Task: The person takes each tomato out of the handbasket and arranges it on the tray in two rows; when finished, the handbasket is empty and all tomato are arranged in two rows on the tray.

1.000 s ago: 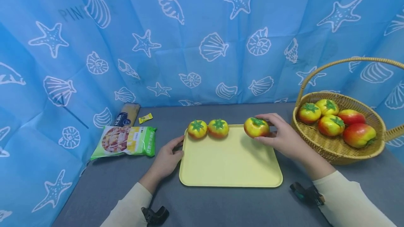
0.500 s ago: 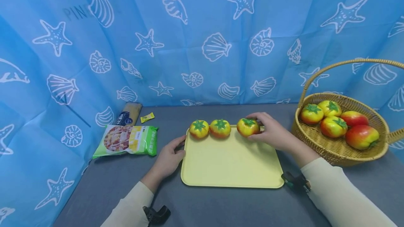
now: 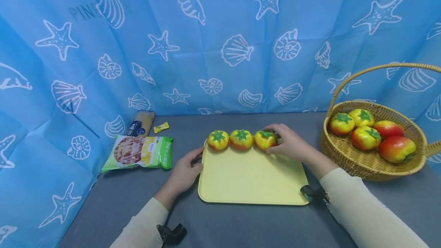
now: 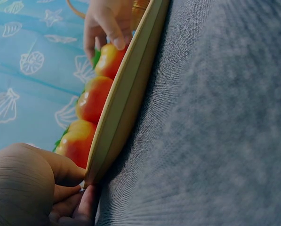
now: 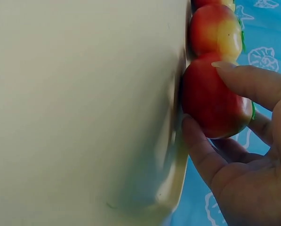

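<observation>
Head view: 3 fruits (image 3: pixel 241 140) in a left-to-right row, by the top edge of the yellow tray (image 3: pixel 253 181), mid-frame.
Right hand (image 3: pixel 291 141): holds the right-end fruit (image 3: pixel 263 141), nearest it.
Left hand (image 3: pixel 185 172): pinches the tray's left edge.

Gray table (image 3: pixel 255 225) holds tray (image 3: pixel 253 181), basket (image 3: pixel 361 163), green bag (image 3: pixel 141 152), tan pack (image 3: pixel 146 120), yellow sachet (image 3: pixel 161 127)

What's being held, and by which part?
Right grip: the row's rightmost round, red-yellow fruit, by its sides. Left grip: yellow rectangular tray, by its left edge.
</observation>
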A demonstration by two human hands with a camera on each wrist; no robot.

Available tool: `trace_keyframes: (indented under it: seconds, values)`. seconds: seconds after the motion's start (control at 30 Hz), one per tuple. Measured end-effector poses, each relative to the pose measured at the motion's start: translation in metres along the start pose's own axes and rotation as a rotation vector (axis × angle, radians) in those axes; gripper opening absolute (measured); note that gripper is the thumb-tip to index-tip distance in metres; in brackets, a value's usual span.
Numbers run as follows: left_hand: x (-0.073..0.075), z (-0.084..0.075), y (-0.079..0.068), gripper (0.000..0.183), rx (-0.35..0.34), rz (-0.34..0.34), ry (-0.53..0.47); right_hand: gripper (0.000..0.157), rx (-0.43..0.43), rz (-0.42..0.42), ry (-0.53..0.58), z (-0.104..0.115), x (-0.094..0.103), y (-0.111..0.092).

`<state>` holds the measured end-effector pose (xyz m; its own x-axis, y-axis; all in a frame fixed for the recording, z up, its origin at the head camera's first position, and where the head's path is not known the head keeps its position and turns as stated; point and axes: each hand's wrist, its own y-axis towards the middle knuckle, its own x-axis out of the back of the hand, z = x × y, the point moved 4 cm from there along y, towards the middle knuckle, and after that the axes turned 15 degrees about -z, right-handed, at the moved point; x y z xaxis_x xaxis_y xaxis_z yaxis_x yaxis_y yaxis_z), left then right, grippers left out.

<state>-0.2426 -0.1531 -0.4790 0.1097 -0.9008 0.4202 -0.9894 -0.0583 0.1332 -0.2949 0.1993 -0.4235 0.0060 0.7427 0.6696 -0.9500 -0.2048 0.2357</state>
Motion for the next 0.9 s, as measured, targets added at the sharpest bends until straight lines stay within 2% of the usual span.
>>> trace_keyframes:
  seconds: [0.43, 0.73, 0.9]
  values:
    - [0.000, 0.000, 0.000, 0.058, 0.009, 0.008, -0.014, 0.073, -0.039, 0.004, 0.051, -0.001, 0.003, -0.001]
    - [0.000, -0.001, -0.001, 0.057, 0.005, 0.006, -0.012, 0.077, -0.037, -0.026, 0.133, 0.005, 0.020, -0.010]
    - [0.000, -0.002, -0.001, 0.058, 0.007, 0.007, -0.013, 0.071, -0.046, -0.060, 0.160, 0.012, 0.033, -0.020]
